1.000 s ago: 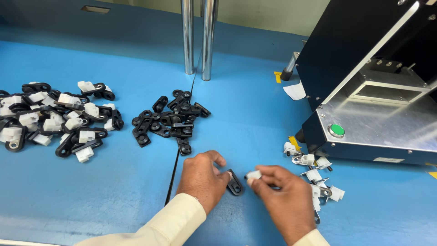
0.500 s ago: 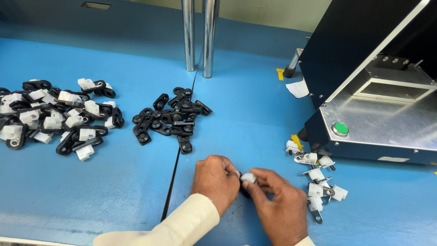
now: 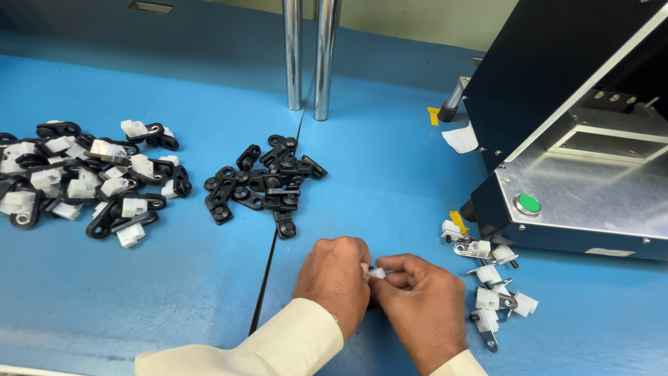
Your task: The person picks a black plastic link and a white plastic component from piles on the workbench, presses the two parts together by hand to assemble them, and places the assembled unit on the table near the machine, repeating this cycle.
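We hold both hands together low on the blue table (image 3: 390, 160), left hand (image 3: 335, 275) and right hand (image 3: 421, 306) pinched on a small white piece (image 3: 376, 273) between them. By our judgement the work is well along: a pile of joined black-and-white parts (image 3: 83, 184) lies far left, black clips (image 3: 261, 184) and white inserts (image 3: 490, 278) wait beside the machine (image 3: 577, 139)

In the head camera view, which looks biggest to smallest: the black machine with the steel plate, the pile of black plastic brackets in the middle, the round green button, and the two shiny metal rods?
1. Black machine with steel plate, cut off by the frame
2. Pile of black plastic brackets
3. Two shiny metal rods, tops out of view and farther off, so places 2 and 3 are unsure
4. Round green button
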